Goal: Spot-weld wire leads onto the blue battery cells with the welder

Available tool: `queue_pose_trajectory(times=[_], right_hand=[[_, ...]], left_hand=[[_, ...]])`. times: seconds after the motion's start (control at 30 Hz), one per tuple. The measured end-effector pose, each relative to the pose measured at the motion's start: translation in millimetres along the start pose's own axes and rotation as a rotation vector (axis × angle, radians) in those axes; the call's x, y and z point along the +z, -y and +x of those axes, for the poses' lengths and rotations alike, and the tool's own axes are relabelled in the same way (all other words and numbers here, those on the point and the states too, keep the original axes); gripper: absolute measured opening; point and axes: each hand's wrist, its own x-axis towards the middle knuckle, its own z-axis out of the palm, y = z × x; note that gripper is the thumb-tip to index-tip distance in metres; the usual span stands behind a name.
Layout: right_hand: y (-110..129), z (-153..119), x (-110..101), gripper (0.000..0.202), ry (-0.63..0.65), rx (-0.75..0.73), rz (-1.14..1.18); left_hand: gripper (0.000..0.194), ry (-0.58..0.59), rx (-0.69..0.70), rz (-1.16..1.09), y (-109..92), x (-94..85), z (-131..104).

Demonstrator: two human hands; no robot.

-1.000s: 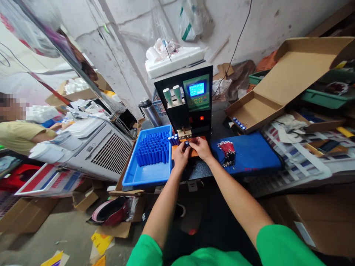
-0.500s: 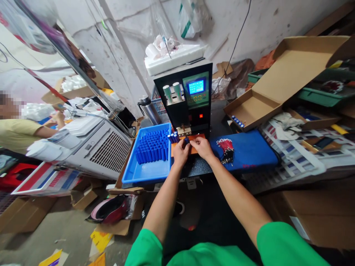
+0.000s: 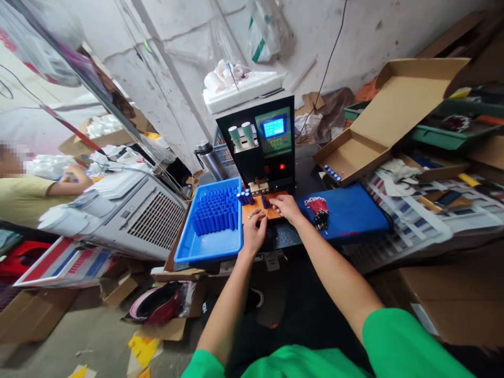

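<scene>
A single blue battery cell [image 3: 264,202] stands upright on the orange board [image 3: 254,211], in front of the black spot welder [image 3: 271,173]. My left hand [image 3: 254,231] is just in front of the cell and apart from it, fingers loosely curled and spaced, with nothing visible in them. Close to the cell's right side, my right hand [image 3: 288,208] has its fingertips pinched together. What they hold, if anything, is too small to make out. A short row of blue cells [image 3: 245,197] stands at the board's left edge, by the welder's electrodes [image 3: 258,187].
To the left lies a blue tray [image 3: 208,253] with many upright cells. Red and black wires [image 3: 318,211] rest on a blue pad [image 3: 354,210] at right. Beyond are an open cardboard box [image 3: 358,152] and a steel flask [image 3: 211,160]. Another person [image 3: 35,186] sits far left.
My left hand has let go of the cell and drawn back toward me and left. The cell now stands in plain sight. My right hand remains beside it. The view has shifted slightly.
</scene>
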Motion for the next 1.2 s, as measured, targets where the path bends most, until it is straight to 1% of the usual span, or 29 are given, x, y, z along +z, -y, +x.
queue_pose_trajectory(times=[0.1, 0.2, 0.27, 0.37, 0.43, 0.53, 0.6, 0.77, 0.83, 0.93, 0.97, 1.0, 1.03, 1.1, 1.2], right_hand=[[1.1, 0.6, 0.6, 0.038, -0.011, 0.026, 0.045], [1.7, 1.1, 0.4, 0.039, -0.008, 0.031, 0.08], [1.7, 0.8, -0.6, 0.039, 0.004, 0.021, 0.092], [1.5, -1.8, -2.7, 0.039, 0.069, -0.012, 0.05], [1.5, -4.8, -4.1, 0.037, 0.136, -0.071, -0.021], [2.6, -9.4, -5.7, 0.032, 0.243, -0.185, -0.106], [3.5, -11.2, -6.6, 0.029, 0.305, -0.23, -0.123], [2.4, -10.1, -9.0, 0.026, 0.34, -0.256, -0.153], [1.5, -9.0, -9.7, 0.027, 0.335, -0.239, -0.155], [0.9, -8.4, -10.6, 0.029, 0.263, -0.198, -0.107], [1.0, -8.6, -10.8, 0.03, 0.233, -0.173, -0.07], [1.0, -8.7, -10.9, 0.03, 0.203, -0.143, -0.023], [1.1, -8.9, -10.8, 0.031, 0.177, -0.112, 0.026], [1.3, -8.8, -9.8, 0.032, 0.134, -0.07, 0.115], [1.8, -7.7, -7.1, 0.036, 0.074, -0.047, 0.211]], left_hand=[[0.014, 0.016, 0.036, 0.051, 1.3, 2.1, -4.7], [0.009, 0.015, 0.035, 0.091, 2.3, 6.0, -2.7], [0.01, 0.008, 0.024, 0.103, 2.6, 7.2, -0.5], [0.01, 0.02, 0.005, 0.096, 1.8, 5.5, 3.9], [0.009, 0.051, 0.006, 0.089, 0.4, 2.7, 8.4], [0.01, 0.138, 0.022, 0.093, -2.3, -1.1, 17.1], [0.011, 0.192, 0.019, 0.106, -3.8, -2.3, 22.6], [0.013, 0.239, 0.016, 0.12, -5.2, -2.2, 27.4], [0.012, 0.22, 0.022, 0.116, -6.1, -2.8, 25.0], [0.007, 0.107, 0.036, 0.106, -8.0, -4.5, 20.5], [0.008, 0.074, 0.055, 0.114, -8.4, -4.7, 19.8], [0.014, 0.058, 0.081, 0.13, -8.6, -4.6, 20.0], [0.022, 0.062, 0.111, 0.152, -8.3, -4.0, 21.0], [0.037, 0.131, 0.168, 0.19, -6.2, -1.6, 25.2], [0.045, 0.238, 0.188, 0.199, -0.9, 3.2, 31.7]])
